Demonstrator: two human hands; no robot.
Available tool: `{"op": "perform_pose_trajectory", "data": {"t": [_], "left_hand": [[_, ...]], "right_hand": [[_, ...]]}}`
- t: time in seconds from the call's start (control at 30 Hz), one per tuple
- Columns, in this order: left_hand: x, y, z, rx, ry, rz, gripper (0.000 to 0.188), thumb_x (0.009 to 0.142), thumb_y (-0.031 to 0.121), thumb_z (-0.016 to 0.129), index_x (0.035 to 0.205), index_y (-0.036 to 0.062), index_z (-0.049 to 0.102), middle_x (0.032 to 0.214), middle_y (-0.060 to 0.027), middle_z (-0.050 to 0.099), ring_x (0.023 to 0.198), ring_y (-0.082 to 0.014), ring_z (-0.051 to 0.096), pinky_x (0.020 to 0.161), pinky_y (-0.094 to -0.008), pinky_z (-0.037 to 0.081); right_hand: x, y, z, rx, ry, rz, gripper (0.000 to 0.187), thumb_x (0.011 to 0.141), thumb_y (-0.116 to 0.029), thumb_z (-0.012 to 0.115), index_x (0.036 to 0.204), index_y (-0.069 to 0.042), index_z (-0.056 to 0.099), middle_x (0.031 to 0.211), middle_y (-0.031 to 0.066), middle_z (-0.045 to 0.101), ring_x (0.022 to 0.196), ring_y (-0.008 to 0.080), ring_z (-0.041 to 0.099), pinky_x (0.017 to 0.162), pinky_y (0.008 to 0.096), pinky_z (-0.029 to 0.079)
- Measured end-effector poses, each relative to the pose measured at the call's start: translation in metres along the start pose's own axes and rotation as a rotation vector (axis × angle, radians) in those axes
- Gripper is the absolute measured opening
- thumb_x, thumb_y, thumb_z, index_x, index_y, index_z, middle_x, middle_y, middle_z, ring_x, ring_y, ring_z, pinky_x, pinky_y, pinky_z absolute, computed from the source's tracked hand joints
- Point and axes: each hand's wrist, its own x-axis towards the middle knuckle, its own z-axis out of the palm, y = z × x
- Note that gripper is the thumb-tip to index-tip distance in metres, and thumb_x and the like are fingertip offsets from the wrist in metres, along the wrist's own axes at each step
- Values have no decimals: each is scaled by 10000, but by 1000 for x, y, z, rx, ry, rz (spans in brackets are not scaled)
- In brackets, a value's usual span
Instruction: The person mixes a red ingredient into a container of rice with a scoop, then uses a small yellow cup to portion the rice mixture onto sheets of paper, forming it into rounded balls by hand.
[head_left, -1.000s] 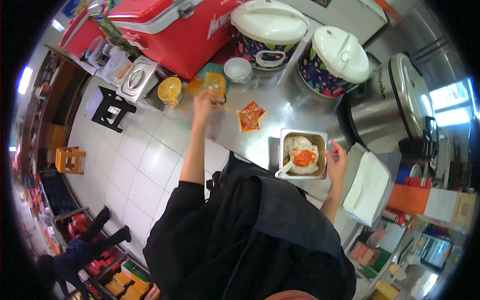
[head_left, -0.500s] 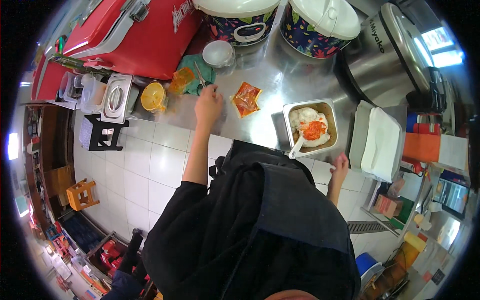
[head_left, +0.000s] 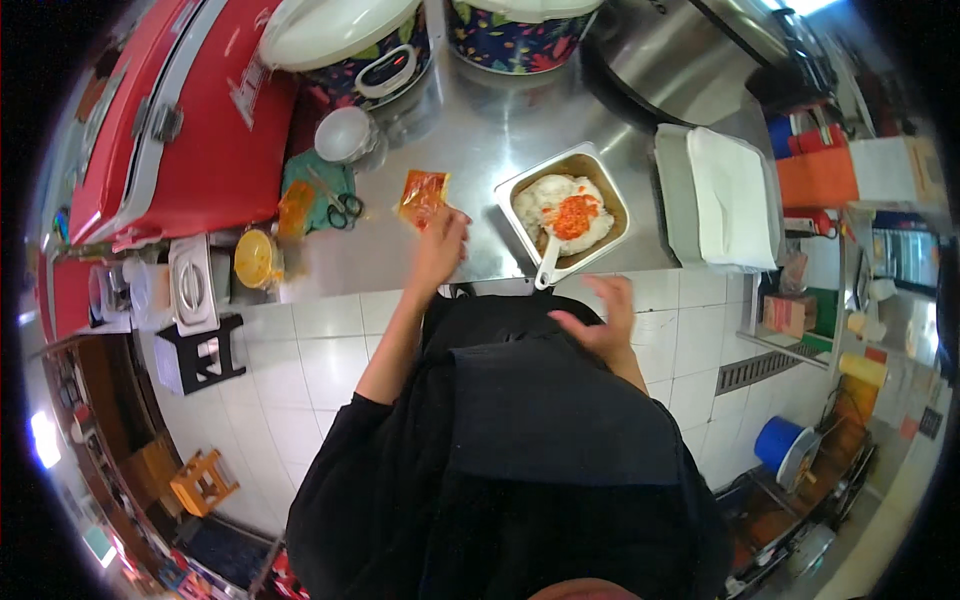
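Note:
My left hand [head_left: 440, 247] is over the steel worktop, its blurred fingers loosely bent at the lower corner of a flat clear packet of red-orange sauce [head_left: 422, 193]. I see nothing gripped in it, and whether it touches the packet is unclear. My right hand [head_left: 607, 318] is open, thumb spread, just below a rectangular steel container [head_left: 508, 193]. White rice [head_left: 545, 195] fills much of that container, topped with red-orange sauce [head_left: 573, 216]. A white spoon [head_left: 548, 262] stands in the rice, its handle leaning over the near rim.
Scissors [head_left: 345, 210] and an orange-stained packet [head_left: 295, 208] lie on a green cloth [head_left: 325, 180]. Left are a yellow tub [head_left: 257, 260], white bowls [head_left: 345, 135] and a red cooler [head_left: 215, 120]. Flowered pots [head_left: 370, 75] stand behind; a pale tray [head_left: 735, 205] is at right.
My left hand has moved right, from the scissors to the packet. My right hand has come in leftward, nearer the container, with its fingers spread. The whole view has shifted.

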Motion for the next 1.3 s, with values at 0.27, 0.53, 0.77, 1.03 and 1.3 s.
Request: {"op": "perform_pose_trajectory", "data": {"t": [0.27,0.53,0.77,1.03,1.3], "left_hand": [[-13,26,62,-535,-253,-78,262,952,279,367,1076,58,435,841,-68,569,648,-129,592,538,-230,455],[-8,27,76,-579,-121,-78,185,948,229,367,944,67,456,735,-51,578,597,-133,589,536,-246,496],[-1,30,85,-524,47,-36,173,945,230,379,932,79,463,662,-16,522,481,-85,514,448,-217,445],[-1,38,99,-448,320,-9,181,934,220,408,889,66,493,712,17,474,654,-63,435,603,-223,383],[0,41,129,-365,716,46,237,927,237,424,827,33,493,731,3,457,732,-86,395,688,-248,366]], "right_hand": [[80,9,28,-53,-420,-399,191,656,-134,688,805,-67,589,813,62,518,709,223,543,605,330,455],[166,1,-13,91,-352,-452,219,790,-229,632,704,-35,582,739,58,535,628,180,551,542,282,437],[203,46,-39,577,-345,210,238,842,-236,605,775,-8,621,659,20,585,460,51,526,405,205,399],[210,96,-28,470,-308,310,319,828,-294,617,716,5,609,518,49,552,419,82,538,391,214,408],[218,127,-52,594,-311,310,285,847,-255,606,740,9,589,544,27,554,427,81,536,393,213,412]]}}
